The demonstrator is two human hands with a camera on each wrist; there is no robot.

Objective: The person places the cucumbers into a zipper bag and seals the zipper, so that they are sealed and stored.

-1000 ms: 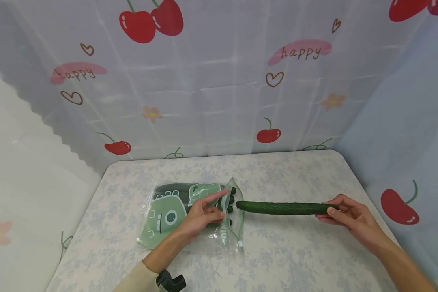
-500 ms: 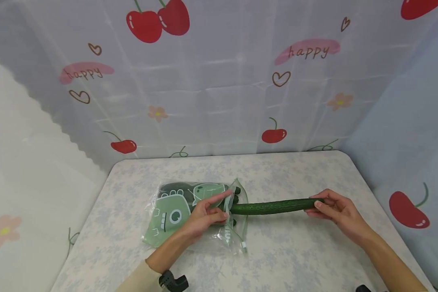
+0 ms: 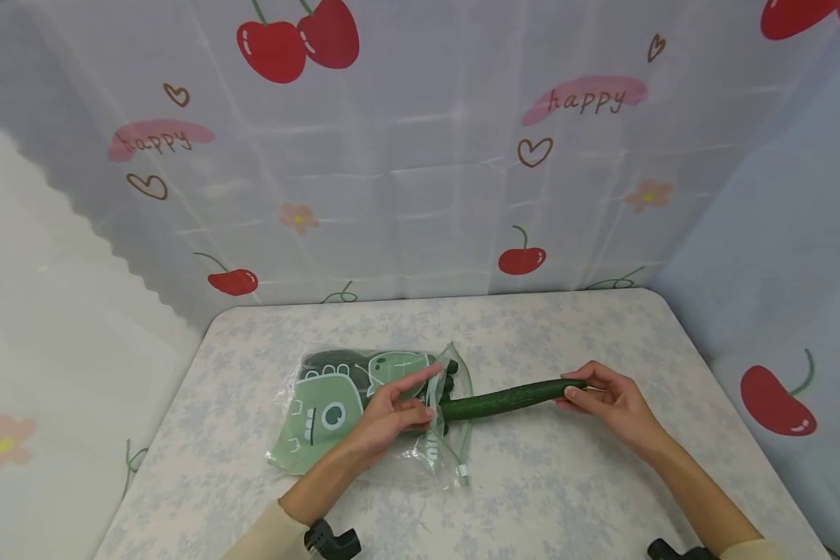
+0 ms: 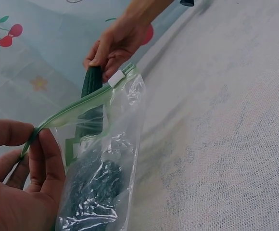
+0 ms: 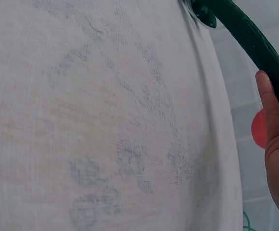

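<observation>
A long dark green cucumber (image 3: 507, 399) slants up to the right, its left end inside the mouth of a clear zip bag (image 3: 392, 463). My right hand (image 3: 612, 400) pinches its right end between thumb and fingers. The bag carries green cartoon monsters and holds several more cucumbers (image 3: 452, 367), whose ends show near the opening. My left hand (image 3: 388, 416) lies over the bag and pinches the rim of its mouth. The left wrist view shows these fingers (image 4: 48, 159) on the green zip edge, with a white slider (image 4: 116, 78) farther along.
The table (image 3: 532, 490) is covered with a pale cloth with a blue-grey pattern. Behind it hangs a curtain (image 3: 399, 194) printed with cherries, hearts and "happy". A black wrist device (image 3: 332, 540) is strapped to the left arm.
My right hand has moved left, pushing the cucumber from outside the bag's mouth partly into it. The cucumber's right end has risen a little. My left hand keeps its hold on the bag.
</observation>
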